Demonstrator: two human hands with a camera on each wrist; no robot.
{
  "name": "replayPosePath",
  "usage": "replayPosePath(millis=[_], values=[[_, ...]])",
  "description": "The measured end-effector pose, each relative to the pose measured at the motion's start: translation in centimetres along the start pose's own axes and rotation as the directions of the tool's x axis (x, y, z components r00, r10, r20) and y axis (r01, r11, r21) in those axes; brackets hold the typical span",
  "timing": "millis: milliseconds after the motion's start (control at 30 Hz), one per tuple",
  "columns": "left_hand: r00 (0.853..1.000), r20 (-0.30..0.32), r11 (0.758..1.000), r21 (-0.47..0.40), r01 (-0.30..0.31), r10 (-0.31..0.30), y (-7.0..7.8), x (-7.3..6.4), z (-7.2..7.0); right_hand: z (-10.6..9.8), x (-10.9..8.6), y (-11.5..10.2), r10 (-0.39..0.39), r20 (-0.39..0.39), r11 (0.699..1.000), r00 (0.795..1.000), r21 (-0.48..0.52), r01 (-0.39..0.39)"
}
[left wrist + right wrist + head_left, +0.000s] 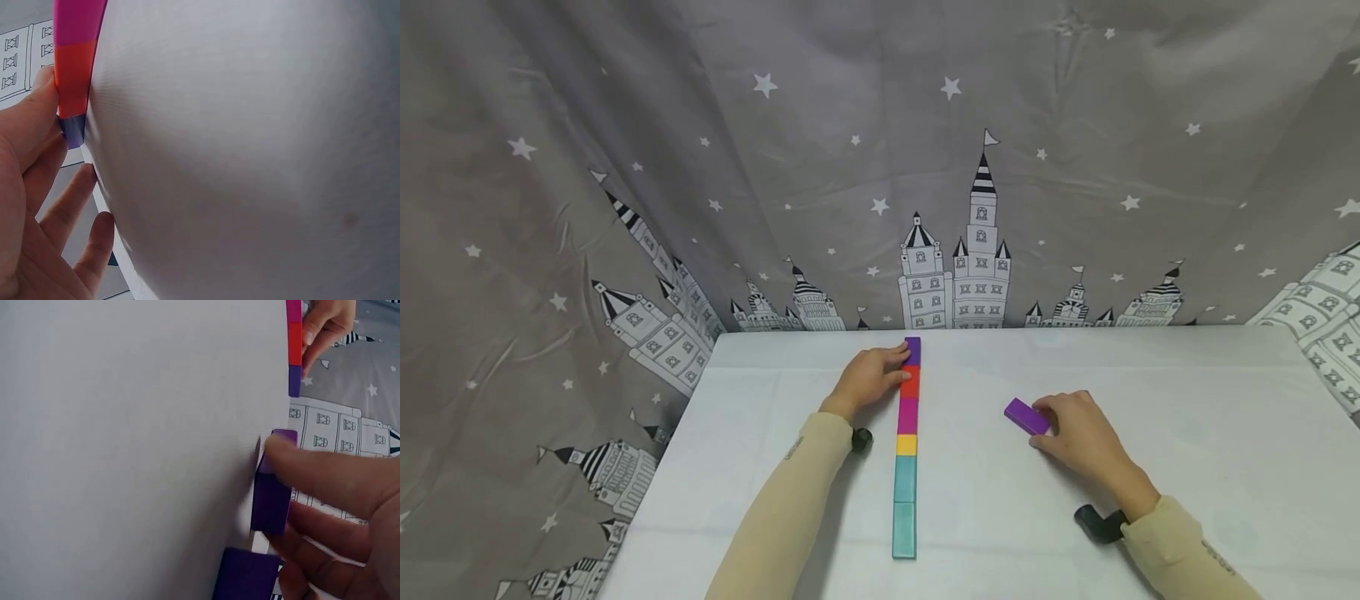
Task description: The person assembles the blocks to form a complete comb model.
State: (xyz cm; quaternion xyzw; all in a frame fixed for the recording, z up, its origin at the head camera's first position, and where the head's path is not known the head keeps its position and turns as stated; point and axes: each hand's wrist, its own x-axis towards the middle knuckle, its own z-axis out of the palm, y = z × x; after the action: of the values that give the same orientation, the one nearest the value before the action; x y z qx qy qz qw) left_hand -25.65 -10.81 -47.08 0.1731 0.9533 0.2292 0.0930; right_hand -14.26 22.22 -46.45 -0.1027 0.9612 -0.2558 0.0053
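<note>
A straight row of coloured blocks runs away from me: teal blocks [905, 529] at the near end, then yellow [906, 445], magenta [908, 415], red [910, 383] and a purple end block [913, 350]. My left hand [867, 379] touches the row's far end from the left side, its thumb at the red block and a finger at the purple one. Apart from the row, my right hand [1084, 429] pinches a purple block [1022, 415] between thumb and fingers. In the right wrist view, another purple block [247, 575] lies beside that hand; the hand hides it in the head view.
A white cloth [970, 517] covers the table. Behind its back edge hangs a grey curtain [820, 167] printed with castles and stars. Dark wrist devices show at the left wrist [862, 440] and the right wrist [1099, 525].
</note>
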Motion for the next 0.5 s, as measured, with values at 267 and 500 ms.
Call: replayPosePath(millis=[267,500], values=[[0.999,-0.009,0.999,0.007,-0.033,0.033,-0.05,-0.01,-0.01,0.0,0.11,-0.19,0.007,0.006,1.0,1.0,-0.009,-0.007],[0.998,-0.024,0.998,0.015,-0.062,0.062,-0.13,-0.01,-0.04,-0.78,0.85,-0.01,-0.03,-0.012,0.997,0.999,0.065,0.031]])
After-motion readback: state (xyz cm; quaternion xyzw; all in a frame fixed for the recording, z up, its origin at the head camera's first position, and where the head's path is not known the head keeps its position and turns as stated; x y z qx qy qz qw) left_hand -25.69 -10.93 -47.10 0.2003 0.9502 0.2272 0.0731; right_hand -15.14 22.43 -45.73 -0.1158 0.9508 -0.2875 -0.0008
